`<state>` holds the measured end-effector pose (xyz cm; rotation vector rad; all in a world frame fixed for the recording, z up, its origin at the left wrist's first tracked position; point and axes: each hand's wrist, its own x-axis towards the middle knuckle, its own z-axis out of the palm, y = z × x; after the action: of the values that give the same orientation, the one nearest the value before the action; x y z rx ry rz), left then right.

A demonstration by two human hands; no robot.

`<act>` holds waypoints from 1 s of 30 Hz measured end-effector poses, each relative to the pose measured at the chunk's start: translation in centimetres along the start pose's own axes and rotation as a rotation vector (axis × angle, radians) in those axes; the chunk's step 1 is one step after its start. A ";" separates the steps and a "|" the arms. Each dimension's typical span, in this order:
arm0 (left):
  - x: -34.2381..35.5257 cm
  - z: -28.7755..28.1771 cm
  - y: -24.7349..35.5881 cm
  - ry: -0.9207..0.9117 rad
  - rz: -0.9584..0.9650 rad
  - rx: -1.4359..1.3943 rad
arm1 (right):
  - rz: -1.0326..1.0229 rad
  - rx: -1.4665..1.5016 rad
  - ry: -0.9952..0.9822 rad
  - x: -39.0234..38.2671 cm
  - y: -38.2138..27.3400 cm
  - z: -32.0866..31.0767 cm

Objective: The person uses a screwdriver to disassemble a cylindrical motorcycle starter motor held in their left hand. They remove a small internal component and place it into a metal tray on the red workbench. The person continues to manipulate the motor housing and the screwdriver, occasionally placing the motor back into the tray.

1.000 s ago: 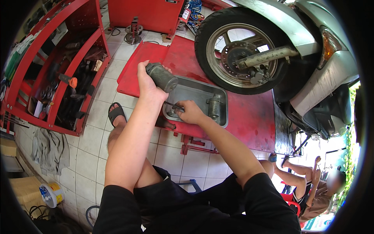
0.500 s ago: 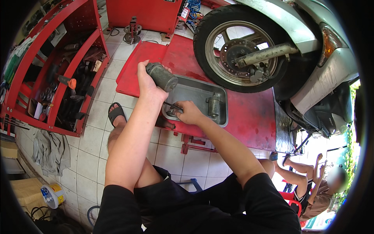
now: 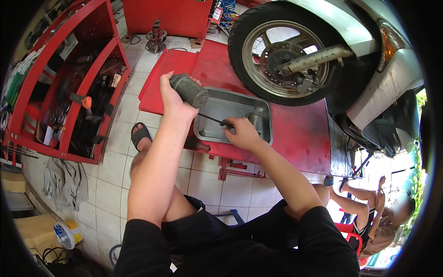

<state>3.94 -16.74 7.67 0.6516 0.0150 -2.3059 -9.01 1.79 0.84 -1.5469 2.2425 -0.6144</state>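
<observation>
**Cylinder part being worked over tray**

Left hand (image 3: 173, 99) fingers wrapped round a grey cylindrical part (image 3: 189, 91), held above the metal tray (image 3: 230, 104). Right hand (image 3: 242, 133) fingers pinch a thin rod (image 3: 210, 118) pointed into it. Work looks mid-way; another part (image 3: 255, 119) lies in the tray. Red lift platform (image 3: 295, 134), scooter wheel (image 3: 284, 53), tiled floor (image 3: 207, 180), red tool rack (image 3: 69, 92).

A motorcycle repair workshop, it seems: a scooter's rear wheel (image 3: 286, 57) sits on a red lift (image 3: 295, 129), beside a red tool rack (image 3: 69, 92).
</observation>
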 end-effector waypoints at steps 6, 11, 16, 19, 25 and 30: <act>0.7 0.3 -0.6 -0.041 -0.060 0.013 | 0.053 0.041 0.051 -7.8 1.5 -3.5; 3.3 -3.4 0.5 -0.275 -0.097 0.297 | 0.121 -0.106 -0.090 -13.6 4.0 -4.3; 3.5 -4.3 -1.3 -0.089 0.056 0.401 | 0.113 -0.198 -0.099 -14.8 5.2 -3.4; 4.4 -5.4 -3.5 -0.031 0.018 0.418 | 0.105 -0.164 -0.090 -16.0 4.3 -4.3; 5.0 -9.2 -6.1 -0.110 0.249 0.677 | -0.011 -0.224 -0.075 -16.3 5.2 -3.4; 4.0 -6.3 -7.6 0.236 -0.018 0.595 | -0.020 -0.198 -0.113 -16.5 5.3 -3.7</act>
<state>-0.64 -12.59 -0.99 1.2199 -0.5735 -2.2348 -9.35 19.47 1.77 -1.6537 2.2616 -0.3088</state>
